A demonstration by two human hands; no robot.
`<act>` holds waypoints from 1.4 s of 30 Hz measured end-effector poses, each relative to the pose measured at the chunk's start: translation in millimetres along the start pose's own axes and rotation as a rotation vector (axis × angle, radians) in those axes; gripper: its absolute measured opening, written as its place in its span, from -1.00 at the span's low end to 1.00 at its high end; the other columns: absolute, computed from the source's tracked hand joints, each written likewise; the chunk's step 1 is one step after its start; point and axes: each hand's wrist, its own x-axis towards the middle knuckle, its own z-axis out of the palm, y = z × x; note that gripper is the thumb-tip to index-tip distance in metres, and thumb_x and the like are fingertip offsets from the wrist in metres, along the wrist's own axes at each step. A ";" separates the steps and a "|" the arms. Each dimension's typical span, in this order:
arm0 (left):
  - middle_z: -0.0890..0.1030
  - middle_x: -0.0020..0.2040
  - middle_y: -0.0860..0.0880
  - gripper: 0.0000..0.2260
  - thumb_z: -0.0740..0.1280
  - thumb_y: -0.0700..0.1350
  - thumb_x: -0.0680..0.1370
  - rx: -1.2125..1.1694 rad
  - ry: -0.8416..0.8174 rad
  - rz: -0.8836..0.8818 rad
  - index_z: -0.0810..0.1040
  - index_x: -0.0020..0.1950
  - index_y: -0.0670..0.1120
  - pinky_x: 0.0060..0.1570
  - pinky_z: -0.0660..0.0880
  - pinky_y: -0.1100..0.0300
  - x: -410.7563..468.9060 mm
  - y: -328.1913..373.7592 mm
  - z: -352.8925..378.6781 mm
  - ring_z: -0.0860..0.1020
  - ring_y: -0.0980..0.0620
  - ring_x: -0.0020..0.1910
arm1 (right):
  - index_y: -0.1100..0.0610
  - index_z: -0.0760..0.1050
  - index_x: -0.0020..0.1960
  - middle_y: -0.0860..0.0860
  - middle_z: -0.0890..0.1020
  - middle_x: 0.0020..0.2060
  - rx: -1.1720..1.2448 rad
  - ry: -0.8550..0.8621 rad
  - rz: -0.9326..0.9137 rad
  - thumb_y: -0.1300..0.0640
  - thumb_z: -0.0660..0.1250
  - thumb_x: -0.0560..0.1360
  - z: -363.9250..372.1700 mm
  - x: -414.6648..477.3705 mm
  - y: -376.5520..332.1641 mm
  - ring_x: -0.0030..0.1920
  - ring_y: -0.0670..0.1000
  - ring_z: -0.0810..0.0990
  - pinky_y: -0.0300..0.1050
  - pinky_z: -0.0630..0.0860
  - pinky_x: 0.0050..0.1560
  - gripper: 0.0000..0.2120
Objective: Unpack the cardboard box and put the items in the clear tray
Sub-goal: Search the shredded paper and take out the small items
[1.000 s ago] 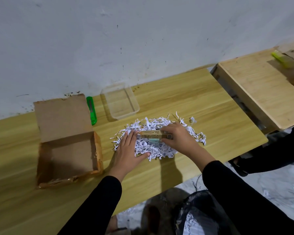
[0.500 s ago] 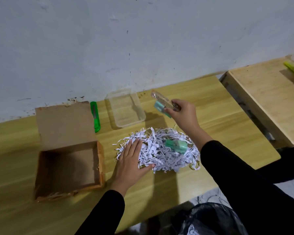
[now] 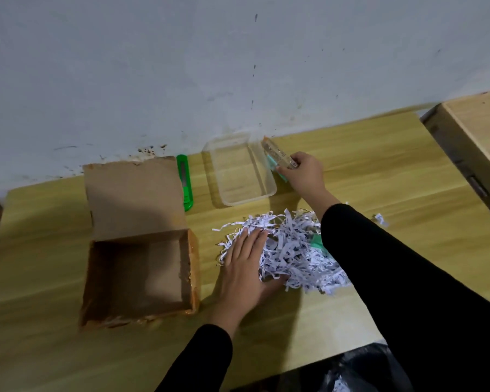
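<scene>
The open cardboard box (image 3: 142, 267) stands empty at the left, its lid flap folded back. A pile of white shredded paper (image 3: 292, 250) lies to its right, and my left hand (image 3: 246, 264) rests flat on the pile's left side. A small teal item (image 3: 317, 241) pokes out of the shreds beside my right sleeve. My right hand (image 3: 303, 174) grips a slim tan and teal packet (image 3: 277, 155) at the right rim of the clear tray (image 3: 238, 199). Nothing lies inside the tray.
A green utility knife (image 3: 186, 182) lies between the box lid and the tray, near the wall. A second wooden table (image 3: 475, 137) stands at the right. A black bag (image 3: 359, 372) with shreds sits below the table's front edge.
My right hand lifted the packet out of the shredded paper and carried it back to the tray's right rim. A teal item came into view in the pile. My left hand stayed put.
</scene>
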 end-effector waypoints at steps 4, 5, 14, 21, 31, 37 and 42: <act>0.25 0.48 0.10 -0.24 0.16 0.32 0.31 -0.086 0.051 -0.005 0.23 0.46 0.05 0.49 -0.02 0.07 1.8 10.1 -7.9 0.12 0.06 0.50 | 0.26 0.57 0.07 0.12 0.61 -0.11 -0.024 -0.039 -0.038 0.12 0.43 0.40 -18.0 -9.5 6.6 -0.16 0.01 0.49 -0.23 0.38 -0.25 -0.70; 0.30 0.45 0.09 -0.28 0.18 0.27 0.30 -0.111 0.086 -0.003 0.30 0.42 0.04 0.48 0.05 0.02 2.3 13.7 -10.3 0.17 0.06 0.48 | 0.25 0.57 0.07 0.13 0.62 -0.07 -0.012 -0.022 -0.042 0.14 0.42 0.41 -26.6 -14.4 9.7 -0.13 0.00 0.49 -0.21 0.39 -0.16 -0.72; 0.26 0.48 0.06 -0.42 0.01 0.24 0.48 -0.195 -0.022 0.182 0.24 0.46 0.04 0.44 0.07 0.12 25.8 52.0 5.7 0.12 0.09 0.49 | 0.18 0.58 -0.11 0.03 0.54 -0.17 0.012 -0.140 -0.302 0.27 0.34 0.45 -80.6 -112.7 75.7 -0.17 -0.13 0.50 -0.29 0.45 -0.12 -0.94; -0.10 0.55 0.12 -0.27 -0.23 0.41 0.42 0.172 -0.180 0.159 -0.17 0.52 0.10 0.46 -0.24 0.11 32.7 36.4 14.3 -0.20 0.09 0.52 | 0.18 0.53 0.15 0.09 0.59 0.00 -0.167 -0.218 -0.307 0.03 0.43 0.39 -98.7 -138.4 118.7 0.02 0.00 0.51 -0.39 0.31 0.00 -0.62; -0.29 0.46 0.13 -0.12 -0.36 0.48 0.31 0.258 -0.171 0.072 -0.24 0.52 0.04 0.41 -0.35 0.11 22.6 37.2 11.4 -0.25 0.02 0.52 | 0.17 0.54 0.09 0.08 0.56 -0.01 -0.210 -0.128 -0.339 0.05 0.46 0.38 -104.7 -140.1 114.2 0.04 0.00 0.46 -0.24 0.33 0.01 -0.66; -0.30 0.45 0.14 -0.11 -0.34 0.50 0.31 0.238 -0.176 0.058 -0.24 0.52 0.04 0.44 -0.31 0.07 22.3 38.4 12.1 -0.27 0.01 0.51 | 0.17 0.50 0.16 0.12 0.55 0.01 -0.239 -0.196 -0.238 -0.01 0.46 0.36 -90.7 -131.8 110.5 -0.01 0.07 0.50 -0.15 0.39 -0.04 -0.56; -0.29 0.48 0.11 -0.17 -0.24 0.46 0.37 0.243 -0.174 0.045 -0.26 0.52 0.03 0.44 -0.33 0.08 19.4 39.1 12.6 -0.29 0.02 0.51 | 0.18 0.47 0.23 0.12 0.55 0.02 -0.260 -0.239 -0.203 -0.04 0.51 0.30 -95.0 -134.1 114.8 0.02 0.09 0.50 -0.11 0.42 0.00 -0.42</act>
